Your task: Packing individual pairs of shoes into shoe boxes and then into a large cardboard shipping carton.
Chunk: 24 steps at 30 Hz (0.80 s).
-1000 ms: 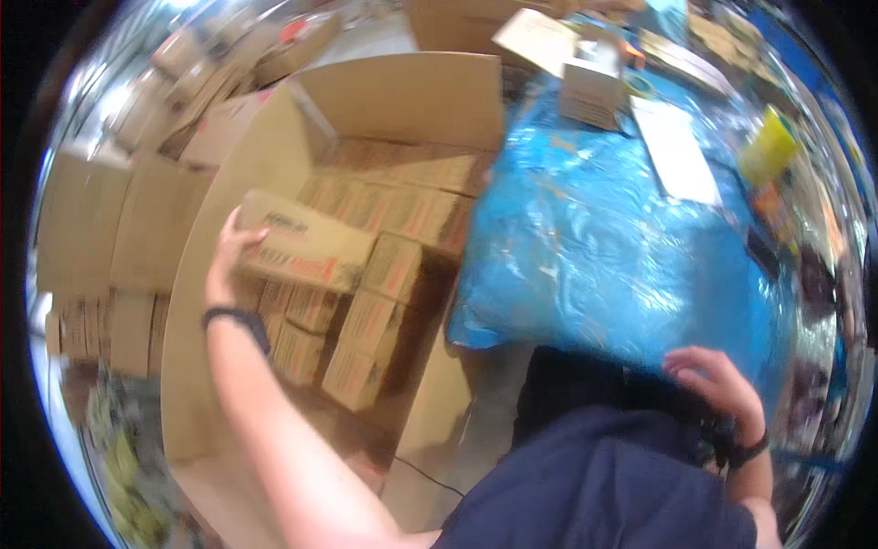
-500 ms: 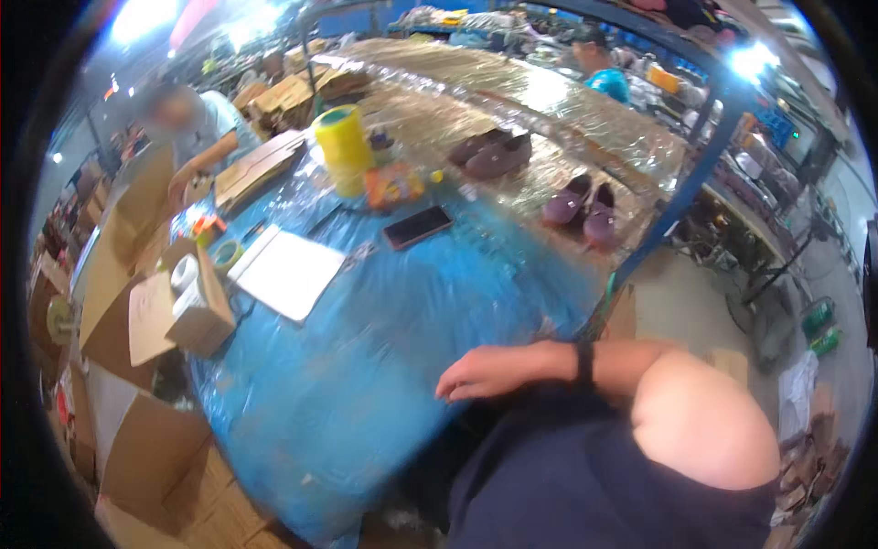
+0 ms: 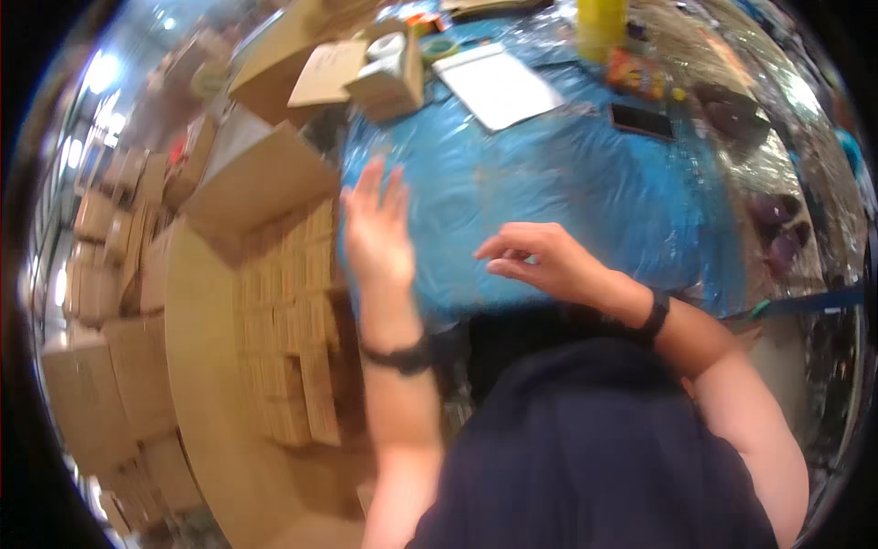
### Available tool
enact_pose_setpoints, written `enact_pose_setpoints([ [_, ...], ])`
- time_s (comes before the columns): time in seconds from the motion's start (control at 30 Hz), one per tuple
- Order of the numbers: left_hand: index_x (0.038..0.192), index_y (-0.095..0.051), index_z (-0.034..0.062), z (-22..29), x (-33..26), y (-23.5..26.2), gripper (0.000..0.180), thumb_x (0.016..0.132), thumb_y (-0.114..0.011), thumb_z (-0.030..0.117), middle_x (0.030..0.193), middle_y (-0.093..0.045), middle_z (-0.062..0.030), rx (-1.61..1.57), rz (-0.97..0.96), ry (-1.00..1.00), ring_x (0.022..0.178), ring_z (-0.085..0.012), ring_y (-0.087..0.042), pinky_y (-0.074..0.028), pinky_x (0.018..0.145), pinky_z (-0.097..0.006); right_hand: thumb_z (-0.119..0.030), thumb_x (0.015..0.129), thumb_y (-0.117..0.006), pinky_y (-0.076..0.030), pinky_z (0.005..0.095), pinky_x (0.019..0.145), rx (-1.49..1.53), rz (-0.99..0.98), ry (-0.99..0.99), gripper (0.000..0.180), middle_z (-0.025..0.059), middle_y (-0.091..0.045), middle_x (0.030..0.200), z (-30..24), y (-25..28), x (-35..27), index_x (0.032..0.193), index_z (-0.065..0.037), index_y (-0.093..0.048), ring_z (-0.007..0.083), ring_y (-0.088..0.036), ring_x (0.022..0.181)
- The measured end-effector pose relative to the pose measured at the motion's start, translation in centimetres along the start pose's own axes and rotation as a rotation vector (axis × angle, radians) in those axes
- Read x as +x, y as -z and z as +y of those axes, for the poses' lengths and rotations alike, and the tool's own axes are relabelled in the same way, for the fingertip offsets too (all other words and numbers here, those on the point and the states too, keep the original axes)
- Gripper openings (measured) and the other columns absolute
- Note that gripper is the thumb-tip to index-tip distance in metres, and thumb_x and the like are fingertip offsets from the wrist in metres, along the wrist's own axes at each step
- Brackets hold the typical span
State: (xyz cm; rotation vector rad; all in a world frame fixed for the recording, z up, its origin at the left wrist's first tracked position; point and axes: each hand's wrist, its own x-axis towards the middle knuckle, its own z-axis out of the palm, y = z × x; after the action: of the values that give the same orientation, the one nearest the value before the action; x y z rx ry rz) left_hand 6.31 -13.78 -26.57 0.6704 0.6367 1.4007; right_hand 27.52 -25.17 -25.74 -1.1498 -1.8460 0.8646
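My left hand (image 3: pixel 378 229) is raised at the left edge of the blue plastic-covered table (image 3: pixel 512 201), fingers stretched out and nothing in them. Beside it stands a large open cardboard box (image 3: pixel 206 339) holding rows of small brown cartons (image 3: pixel 283 316). Over the table's near edge is my right hand (image 3: pixel 549 261), its fingers loosely bent and apart, with nothing visible in it. Farther back on the table lie a white notepad (image 3: pixel 498 84) and a dark phone (image 3: pixel 642 121).
A small cardboard box (image 3: pixel 393 87) with white rolls (image 3: pixel 386 48) stands at the table's far left, beside a green tape roll (image 3: pixel 439 48). Dark shoes (image 3: pixel 736 112) and purple shoes (image 3: pixel 782 229) sit on the right. Stacked cartons (image 3: pixel 87 384) line the left side.
The view has turned left and down toward the box of small cartons. My left hand has come into view. My right hand remains over the table's near edge.
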Motion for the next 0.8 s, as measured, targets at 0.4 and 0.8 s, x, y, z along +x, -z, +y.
enact_pose_setpoints([
  [0.4,0.113,-0.057,0.0079,-0.6,-0.5,-2.7,0.025,0.103,-0.044,0.027,0.114,-0.056,-0.0036,0.089,0.763,-0.353,0.1,-0.0146,-0.052,-0.039,0.091,-0.035,-0.038,0.077,-0.079,-0.041,0.043,0.098,-0.107,0.111,0.349,0.052,0.0107,-0.06,0.11,-2.1,-6.9,-3.2,0.117,-0.01,-0.06,0.0323,-0.059,0.105],
  [0.8,0.119,-0.05,0.0001,-11.0,1.0,0.1,0.02,0.1,-0.046,0.0,0.114,-0.055,-0.0102,0.598,0.466,-0.18,0.089,-0.0172,-0.064,-0.053,0.079,-0.03,-0.031,0.072,-0.076,-0.05,0.043,0.071,-0.243,0.338,0.153,0.033,0.0097,-0.063,0.082,3.9,-6.0,-1.4,0.09,-0.008,-0.06,0.0311,-0.064,0.08],
])
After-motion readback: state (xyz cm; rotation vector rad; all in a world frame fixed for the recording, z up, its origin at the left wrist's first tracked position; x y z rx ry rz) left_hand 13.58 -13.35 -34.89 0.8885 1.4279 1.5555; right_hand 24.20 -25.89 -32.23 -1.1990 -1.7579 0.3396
